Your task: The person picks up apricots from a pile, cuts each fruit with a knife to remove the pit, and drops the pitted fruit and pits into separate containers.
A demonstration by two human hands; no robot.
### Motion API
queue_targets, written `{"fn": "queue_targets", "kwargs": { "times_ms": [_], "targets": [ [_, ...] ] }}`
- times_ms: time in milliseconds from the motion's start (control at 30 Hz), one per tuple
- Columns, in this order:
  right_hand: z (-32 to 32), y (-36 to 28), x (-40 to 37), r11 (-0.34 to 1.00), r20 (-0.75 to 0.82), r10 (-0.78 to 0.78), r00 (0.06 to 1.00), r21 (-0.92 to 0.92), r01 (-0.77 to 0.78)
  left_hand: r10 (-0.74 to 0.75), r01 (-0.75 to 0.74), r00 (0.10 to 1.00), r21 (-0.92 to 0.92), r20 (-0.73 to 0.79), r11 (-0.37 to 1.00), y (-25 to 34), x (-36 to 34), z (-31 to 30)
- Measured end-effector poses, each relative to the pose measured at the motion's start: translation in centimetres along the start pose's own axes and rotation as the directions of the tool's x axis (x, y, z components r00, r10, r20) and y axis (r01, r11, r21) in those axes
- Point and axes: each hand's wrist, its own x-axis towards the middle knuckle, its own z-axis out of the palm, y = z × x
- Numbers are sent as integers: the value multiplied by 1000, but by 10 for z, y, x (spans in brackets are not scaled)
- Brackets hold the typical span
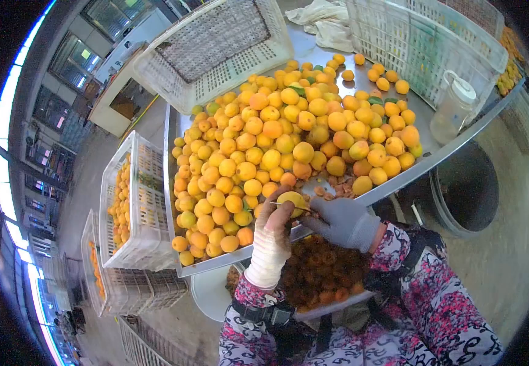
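Observation:
My left hand (276,227), its wrist wrapped in white, is closed around a yellow apricot (291,199) at the front edge of the metal table (374,194). In a grey glove, my right hand (346,224) is closed on a small knife (301,208), whose thin blade lies against that apricot; most of its handle is hidden. Beyond both hands spreads a large heap of apricots (264,131). Brown pits or scraps (335,188) lie close to my right glove. Beneath my wrists, a container (337,308) holds many dark orange pieces of fruit.
One white crate (215,52) lies tipped at the far left of the table, another crate (426,52) at the far right. A clear jug (453,108) stands near the right edge. A dark bucket (464,189) sits below right; crates of apricots (136,207) stand left.

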Motion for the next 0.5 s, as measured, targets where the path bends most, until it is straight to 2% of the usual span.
{"fn": "queue_targets", "kwargs": {
  "times_ms": [67,133,233,333,433,500],
  "targets": [
    [8,6,1,999,-39,-19,999,40,21,5,-5,1000,-2,12,1000,-1,2,5],
    [16,9,4,973,-41,-1,999,231,11,64,-64,998,0,-27,998,-1,3,9],
    [14,7,5,959,18,32,999,282,-35,118,-116,991,37,-65,993,-4,2,10],
    [6,2,0,968,28,2,1000,252,-9,189,-185,975,46,-117,982,-9,-1,20],
    [10,7,-3,987,-2,-37,999,159,37,163,-163,979,4,-120,987,-15,-4,17],
    [7,4,-5,995,23,1,1000,104,-3,150,-152,982,-1,-111,988,-14,-6,16]
  ]
}}
